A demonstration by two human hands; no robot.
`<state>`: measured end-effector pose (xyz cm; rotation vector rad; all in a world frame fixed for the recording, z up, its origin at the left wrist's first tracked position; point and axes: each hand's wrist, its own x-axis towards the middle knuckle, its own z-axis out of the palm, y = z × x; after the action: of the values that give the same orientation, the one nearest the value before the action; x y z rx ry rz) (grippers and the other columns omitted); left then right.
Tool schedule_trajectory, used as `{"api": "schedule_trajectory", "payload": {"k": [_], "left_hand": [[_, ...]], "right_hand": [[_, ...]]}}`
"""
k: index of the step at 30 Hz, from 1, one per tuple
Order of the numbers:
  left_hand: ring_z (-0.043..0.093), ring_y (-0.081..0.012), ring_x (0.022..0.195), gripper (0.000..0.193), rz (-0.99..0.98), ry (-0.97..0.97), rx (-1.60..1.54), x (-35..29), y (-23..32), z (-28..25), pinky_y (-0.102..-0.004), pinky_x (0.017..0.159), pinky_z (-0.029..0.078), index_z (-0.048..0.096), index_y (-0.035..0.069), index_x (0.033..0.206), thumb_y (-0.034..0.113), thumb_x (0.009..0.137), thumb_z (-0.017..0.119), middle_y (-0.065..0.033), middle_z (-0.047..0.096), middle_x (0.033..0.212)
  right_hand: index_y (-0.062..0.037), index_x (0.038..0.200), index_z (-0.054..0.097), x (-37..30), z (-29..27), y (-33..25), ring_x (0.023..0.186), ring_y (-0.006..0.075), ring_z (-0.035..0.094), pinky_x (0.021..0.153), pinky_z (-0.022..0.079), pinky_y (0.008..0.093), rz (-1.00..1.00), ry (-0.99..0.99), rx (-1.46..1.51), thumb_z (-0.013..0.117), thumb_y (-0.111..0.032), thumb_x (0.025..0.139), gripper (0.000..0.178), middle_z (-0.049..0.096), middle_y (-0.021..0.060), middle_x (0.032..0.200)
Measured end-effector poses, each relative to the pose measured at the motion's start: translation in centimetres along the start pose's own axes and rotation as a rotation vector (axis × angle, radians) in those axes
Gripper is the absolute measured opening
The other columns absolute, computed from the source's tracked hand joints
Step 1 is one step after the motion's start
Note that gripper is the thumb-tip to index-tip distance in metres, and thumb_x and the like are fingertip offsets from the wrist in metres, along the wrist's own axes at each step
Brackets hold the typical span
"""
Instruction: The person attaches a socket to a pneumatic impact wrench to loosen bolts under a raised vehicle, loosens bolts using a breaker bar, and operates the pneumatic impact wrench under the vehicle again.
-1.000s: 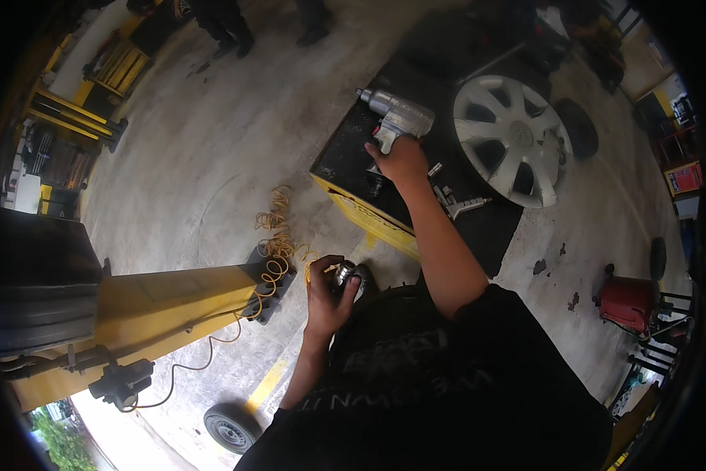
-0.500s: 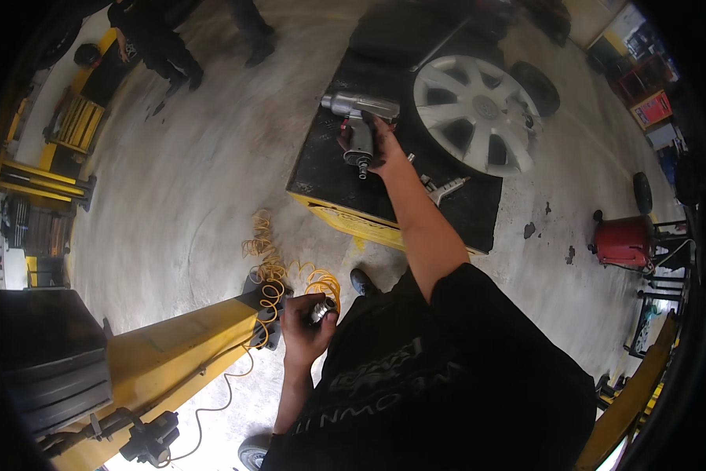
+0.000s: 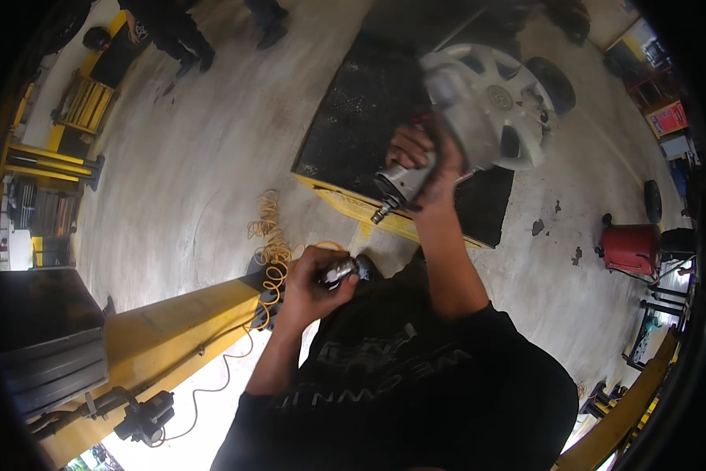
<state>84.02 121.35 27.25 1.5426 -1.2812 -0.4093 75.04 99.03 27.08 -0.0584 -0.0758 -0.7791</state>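
Observation:
My right hand (image 3: 430,161) grips a grey impact wrench (image 3: 401,184) by its handle, lifted above the bench top. The handle's air fitting points down toward my left hand (image 3: 304,284); the wrench's body is blurred by motion. In front of my chest, my left hand is closed around a metal air hose coupler (image 3: 339,272). A coiled yellow air hose (image 3: 274,271) hangs beside that hand; its join to the coupler is hidden. The coupler and the wrench's fitting are apart.
Ahead stands a black-topped bench (image 3: 345,129) with a yellow front, a silver wheel cover (image 3: 500,98) on it. A yellow lift post (image 3: 180,318) rises at the lower left. A red tank (image 3: 631,250) stands at right. People's legs (image 3: 184,47) show at the far left.
My right hand has picked the impact wrench up off the bench, bringing it right and nearer with its fitting toward me. My left hand has moved up and right with the coupler.

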Motion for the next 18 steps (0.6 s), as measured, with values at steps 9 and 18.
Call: {"api": "schedule_trajectory", "payload": {"k": [9,18], "left_hand": [[0.068,-0.0184,0.074,0.035,0.114,-0.132,-0.303,5.0,1.0,3.9,-0.0274,0.063,0.055,0.057,0.003,0.096,0.008,0.069,0.078,-0.0104,0.065,0.087],[0.069,-0.0191,0.073,0.037,0.376,-0.266,-0.234,8.2,4.4,5.7,-0.0276,0.063,0.055,0.056,0.004,0.092,0.011,0.066,0.080,-0.0084,0.067,0.084]], "right_hand": [[-0.0041,0.106,0.046,-7.4,8.2,-4.0,0.052,0.0071,0.044,0.056,0.043,0.0257,-0.448,-0.418,-0.347,0.041,-0.019,0.095,0.019,0.043,-0.0018,0.066],[-0.0072,0.107,0.046,-9.7,8.6,-5.6,0.049,0.0087,0.044,0.054,0.043,0.0255,-0.592,-0.399,-0.456,0.034,-0.024,0.099,0.022,0.042,-0.0019,0.065]]}}
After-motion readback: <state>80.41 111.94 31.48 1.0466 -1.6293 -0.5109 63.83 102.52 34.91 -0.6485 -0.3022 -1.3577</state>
